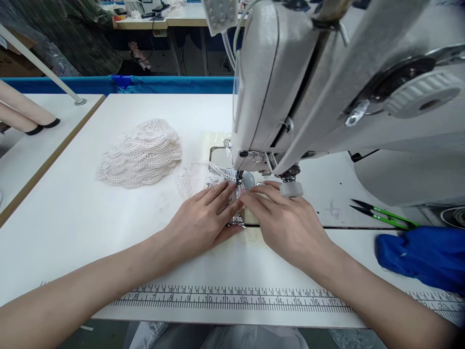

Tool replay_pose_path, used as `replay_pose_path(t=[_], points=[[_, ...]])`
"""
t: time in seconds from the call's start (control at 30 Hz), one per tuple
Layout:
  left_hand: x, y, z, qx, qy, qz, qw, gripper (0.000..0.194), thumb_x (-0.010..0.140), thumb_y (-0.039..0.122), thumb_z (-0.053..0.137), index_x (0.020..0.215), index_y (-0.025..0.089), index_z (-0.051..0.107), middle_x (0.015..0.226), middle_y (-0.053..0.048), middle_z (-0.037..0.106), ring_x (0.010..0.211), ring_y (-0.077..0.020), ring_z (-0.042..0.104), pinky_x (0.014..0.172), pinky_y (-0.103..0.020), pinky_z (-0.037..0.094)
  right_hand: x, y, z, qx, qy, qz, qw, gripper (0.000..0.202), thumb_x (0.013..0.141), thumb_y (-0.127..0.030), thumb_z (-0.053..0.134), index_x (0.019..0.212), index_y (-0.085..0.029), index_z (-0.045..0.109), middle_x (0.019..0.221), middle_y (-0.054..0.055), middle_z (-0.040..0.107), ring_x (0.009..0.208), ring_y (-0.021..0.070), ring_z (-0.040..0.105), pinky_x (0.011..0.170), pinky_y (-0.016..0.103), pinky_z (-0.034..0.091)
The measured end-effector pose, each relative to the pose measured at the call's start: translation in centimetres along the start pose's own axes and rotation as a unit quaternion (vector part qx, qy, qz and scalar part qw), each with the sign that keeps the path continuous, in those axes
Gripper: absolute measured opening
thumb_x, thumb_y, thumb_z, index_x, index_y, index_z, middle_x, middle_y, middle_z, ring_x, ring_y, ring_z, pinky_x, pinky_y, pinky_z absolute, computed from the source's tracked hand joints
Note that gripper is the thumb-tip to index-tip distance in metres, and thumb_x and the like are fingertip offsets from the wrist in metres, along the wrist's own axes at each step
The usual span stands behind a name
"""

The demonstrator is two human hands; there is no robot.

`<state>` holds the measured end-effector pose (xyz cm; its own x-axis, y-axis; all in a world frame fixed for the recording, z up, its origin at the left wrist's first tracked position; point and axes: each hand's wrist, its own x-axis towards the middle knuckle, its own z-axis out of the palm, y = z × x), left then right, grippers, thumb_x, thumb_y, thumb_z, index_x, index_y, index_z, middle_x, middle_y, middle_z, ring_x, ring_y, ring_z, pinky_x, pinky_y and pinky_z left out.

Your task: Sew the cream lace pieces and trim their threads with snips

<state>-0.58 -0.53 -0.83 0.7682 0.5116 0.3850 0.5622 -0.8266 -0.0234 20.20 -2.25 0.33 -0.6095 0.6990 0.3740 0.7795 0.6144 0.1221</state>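
Observation:
Under the needle of a white sewing machine (238, 177) lies a piece of white lace (196, 177), spread to the left of the presser foot. My left hand (203, 213) rests on the lace just left of the needle, fingers stretched forward and flat, thumb held apart. From the right, my right hand (286, 223) reaches to the lace edge beside the foot, its fingers bent and close together with the tips at the fabric. Its thumb is hidden. A layered stack of white lace pieces (141, 155) sits on the table farther left.
Green-handled thread snips (387, 215) and blue cloth (423, 257) lie at the right. A printed ruler strip (243, 298) runs along the table's front edge. The machine head overhangs my right hand. Behind a blue cloth trough (181, 85) a person's patterned sleeve (98, 19) shows.

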Motion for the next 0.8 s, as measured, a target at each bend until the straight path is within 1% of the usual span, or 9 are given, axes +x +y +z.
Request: replay_pose_path(t=[0.17, 0.33, 0.43, 0.63, 0.73, 0.8], points=[[0.06, 0.23, -0.05, 0.006, 0.004, -0.004, 1.000, 0.044, 0.095, 0.041, 0.053, 0.118, 0.006, 0.066, 0.125, -0.023, 0.065, 0.121, -0.0343, 0.060, 0.096, -0.046, 0.056, 0.00, 0.17, 0.03, 0.004, -0.007, 0.006, 1.000, 0.042, 0.080, 0.004, 0.042, 0.109, -0.013, 0.067, 0.105, 0.009, 0.074, 0.100, 0.0210, 0.065, 0.094, 0.034, 0.045], [0.10, 0.23, -0.04, 0.008, 0.010, -0.003, 1.000, 0.044, 0.095, 0.042, 0.053, 0.117, 0.006, 0.066, 0.125, -0.022, 0.065, 0.121, -0.0340, 0.060, 0.098, -0.046, 0.056, 0.09, 0.20, 0.11, 0.014, -0.005, 0.002, 1.000, 0.041, 0.080, 0.003, 0.043, 0.110, -0.012, 0.067, 0.107, 0.009, 0.073, 0.099, 0.0202, 0.066, 0.099, 0.033, 0.043], [0.10, 0.27, 0.03, 0.008, 0.010, -0.004, 1.000, 0.044, 0.095, 0.042, 0.054, 0.117, 0.006, 0.066, 0.126, -0.023, 0.064, 0.121, -0.0349, 0.060, 0.097, -0.047, 0.056, 0.07, 0.19, 0.15, 0.020, -0.007, 0.004, 1.000, 0.041, 0.080, 0.003, 0.044, 0.111, -0.011, 0.067, 0.108, 0.009, 0.073, 0.096, 0.0195, 0.066, 0.099, 0.033, 0.043], [0.02, 0.12, 0.01, 0.011, 0.018, -0.008, 1.000, 0.044, 0.096, 0.043, 0.051, 0.118, 0.008, 0.065, 0.126, -0.022, 0.065, 0.121, -0.0336, 0.060, 0.097, -0.047, 0.056, 0.01, 0.22, 0.18, 0.030, -0.013, 0.008, 0.999, 0.041, 0.079, 0.004, 0.044, 0.110, -0.012, 0.066, 0.106, 0.008, 0.074, 0.086, 0.0172, 0.067, 0.094, 0.033, 0.045], [-0.24, -0.28, -0.13, -0.006, 0.026, -0.005, 1.000, 0.040, 0.095, 0.037, 0.054, 0.120, 0.007, 0.064, 0.123, -0.020, 0.067, 0.119, -0.0329, 0.061, 0.095, -0.046, 0.057, 0.06, 0.37, 0.23, 0.032, -0.006, 0.008, 0.999, 0.041, 0.080, 0.003, 0.044, 0.111, -0.012, 0.065, 0.105, 0.008, 0.074, 0.082, 0.0165, 0.067, 0.089, 0.032, 0.046], [-0.46, -0.60, -0.24, -0.026, 0.035, -0.006, 0.999, 0.033, 0.094, 0.029, 0.056, 0.117, 0.007, 0.064, 0.118, -0.016, 0.071, 0.115, -0.0296, 0.065, 0.092, -0.043, 0.060, 0.12, 0.53, 0.32, 0.033, 0.004, 0.006, 0.999, 0.039, 0.081, 0.002, 0.045, 0.112, -0.012, 0.065, 0.104, 0.008, 0.074, 0.078, 0.0159, 0.067, 0.084, 0.031, 0.047]])
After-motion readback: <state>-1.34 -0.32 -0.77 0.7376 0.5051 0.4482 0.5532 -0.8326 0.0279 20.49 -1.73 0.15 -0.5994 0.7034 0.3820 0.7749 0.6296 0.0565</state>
